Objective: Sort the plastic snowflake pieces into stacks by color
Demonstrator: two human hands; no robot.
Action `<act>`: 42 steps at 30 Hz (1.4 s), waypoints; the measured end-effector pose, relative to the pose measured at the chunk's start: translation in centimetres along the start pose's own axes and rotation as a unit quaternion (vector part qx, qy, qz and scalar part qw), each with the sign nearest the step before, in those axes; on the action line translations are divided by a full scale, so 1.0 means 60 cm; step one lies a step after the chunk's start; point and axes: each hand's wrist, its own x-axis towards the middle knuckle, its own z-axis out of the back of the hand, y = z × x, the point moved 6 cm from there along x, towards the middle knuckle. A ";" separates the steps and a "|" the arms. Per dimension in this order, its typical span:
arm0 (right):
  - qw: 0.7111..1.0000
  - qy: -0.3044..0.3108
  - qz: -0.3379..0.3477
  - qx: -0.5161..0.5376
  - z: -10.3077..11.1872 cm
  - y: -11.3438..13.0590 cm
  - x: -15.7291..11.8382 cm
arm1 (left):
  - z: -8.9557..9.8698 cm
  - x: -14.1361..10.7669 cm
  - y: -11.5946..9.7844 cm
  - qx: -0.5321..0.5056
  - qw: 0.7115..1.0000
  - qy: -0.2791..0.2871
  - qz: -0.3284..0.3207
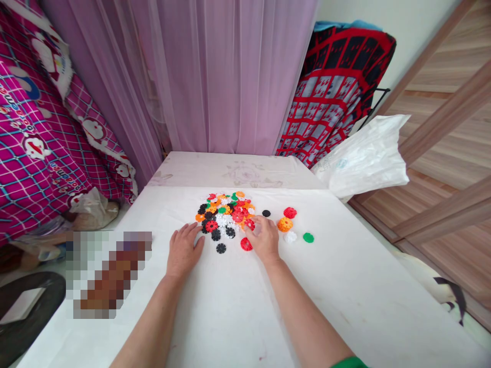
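A loose pile of notched plastic discs (226,220) in red, orange, white, black and green lies on the white-covered table. My left hand (184,250) rests open at the pile's left edge, palm down, fingers spread and holding nothing. At the pile's right side, my right hand (264,239) has its thumb and index finger closed around a red notched disc (249,224). Another red disc (246,244) lies flat just below that thumb. Right of this hand are sorted discs: red (290,212), orange (285,224), white (290,236) and green (308,237). One black disc (266,213) sits apart behind it.
A white plastic bag (368,158) stands at the table's far right corner. Purple curtains (230,76) hang behind the table (238,317). Pink patterned cloth (57,133) is on the left, a wooden cabinet (441,153) on the right. A blurred-out patch covers the left table edge.
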 end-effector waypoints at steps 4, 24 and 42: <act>0.998 0.038 0.057 -0.007 0.020 0.014 -0.042 | 0.001 0.000 0.000 -0.003 1.000 -0.004 0.001; 0.983 0.107 0.074 -0.129 0.014 0.030 -0.060 | 0.000 0.000 -0.001 -0.008 1.000 0.007 0.004; 0.994 0.008 -0.112 -0.003 0.126 -0.109 0.072 | 0.000 0.000 0.003 0.006 1.000 -0.012 -0.006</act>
